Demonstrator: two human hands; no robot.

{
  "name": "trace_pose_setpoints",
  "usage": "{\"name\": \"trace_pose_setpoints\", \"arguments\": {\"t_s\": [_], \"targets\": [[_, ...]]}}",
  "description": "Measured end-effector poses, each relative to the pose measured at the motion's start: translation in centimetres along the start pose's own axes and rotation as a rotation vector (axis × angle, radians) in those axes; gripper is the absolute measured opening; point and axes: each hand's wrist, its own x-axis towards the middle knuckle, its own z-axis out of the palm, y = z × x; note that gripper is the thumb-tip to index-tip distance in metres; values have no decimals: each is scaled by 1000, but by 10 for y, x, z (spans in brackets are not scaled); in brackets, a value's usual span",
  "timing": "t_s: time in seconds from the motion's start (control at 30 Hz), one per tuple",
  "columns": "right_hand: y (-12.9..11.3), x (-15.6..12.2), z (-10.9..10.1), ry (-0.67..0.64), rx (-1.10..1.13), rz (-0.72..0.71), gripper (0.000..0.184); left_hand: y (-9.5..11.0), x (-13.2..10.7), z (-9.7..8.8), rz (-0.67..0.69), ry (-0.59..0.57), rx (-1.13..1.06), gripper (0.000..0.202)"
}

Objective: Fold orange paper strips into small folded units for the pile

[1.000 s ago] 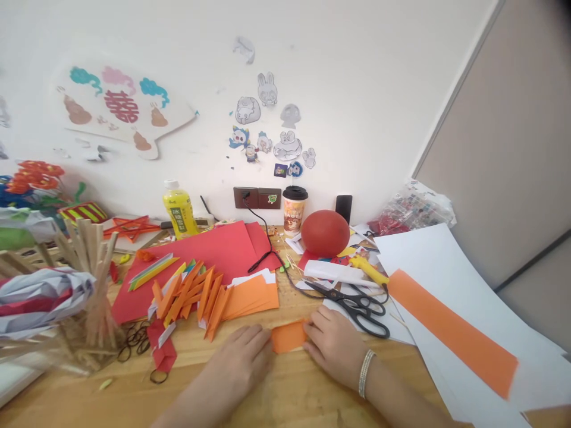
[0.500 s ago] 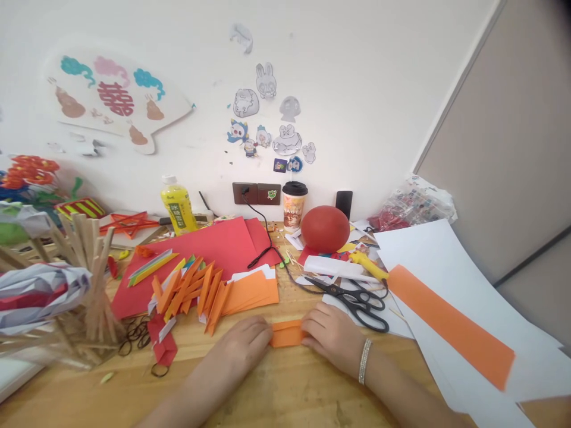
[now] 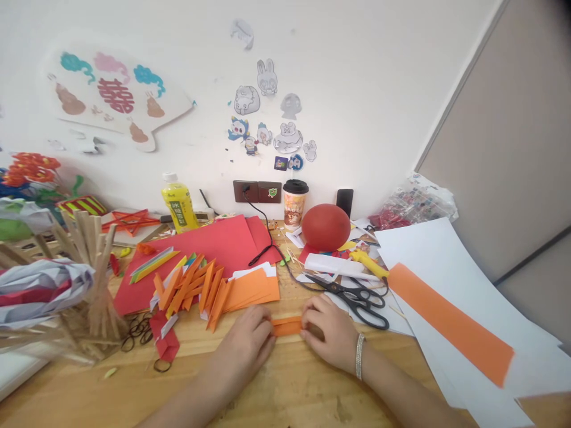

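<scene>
A small folded piece of orange paper (image 3: 286, 326) lies low over the wooden table (image 3: 285, 386), stretched between both hands. My left hand (image 3: 250, 337) grips its left end, fingers closed. At the right end my right hand (image 3: 328, 330) pinches it between thumb and fingers; a sparkling bracelet circles that wrist. Both ends of the paper are hidden under the fingers. Just beyond the left hand lie several folded orange paper pieces (image 3: 191, 288) and a stack of flat orange sheets (image 3: 254, 291). Black-handled scissors (image 3: 357, 298) rest close behind the right hand.
A red balloon (image 3: 326, 227), a paper cup (image 3: 294, 208) and a yellow-drink bottle (image 3: 178, 205) stand toward the wall. White sheets (image 3: 446, 267) with an orange strip (image 3: 450, 324) cover the right side. Wooden sticks (image 3: 96, 273) crowd the left, near red card (image 3: 214, 241).
The orange paper looks narrower now, its near part folded up. Both hands have rolled slightly, with the fingers of the right hand more curled.
</scene>
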Motion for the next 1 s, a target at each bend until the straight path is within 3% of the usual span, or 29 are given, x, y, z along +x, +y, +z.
{"name": "trace_pose_setpoints", "arguments": {"t_s": [0.4,0.6,0.7,0.83,0.93,1.0], "targets": [[-5,6,10,60,114,267,18,0,6,6,-266,-91,99,15],[-3,5,15,105,35,325,18,2,7,7,-224,-73,150,11],[-1,5,13,102,7,368,18,-2,6,6,-171,-76,126,19],[1,5,7,51,55,398,18,-12,3,6,-239,-87,57,19],[1,4,3,34,96,359,16,-17,0,5,-233,-50,56,15],[2,3,2,29,107,253,15,-17,-1,3,-161,-42,73,14]]}}
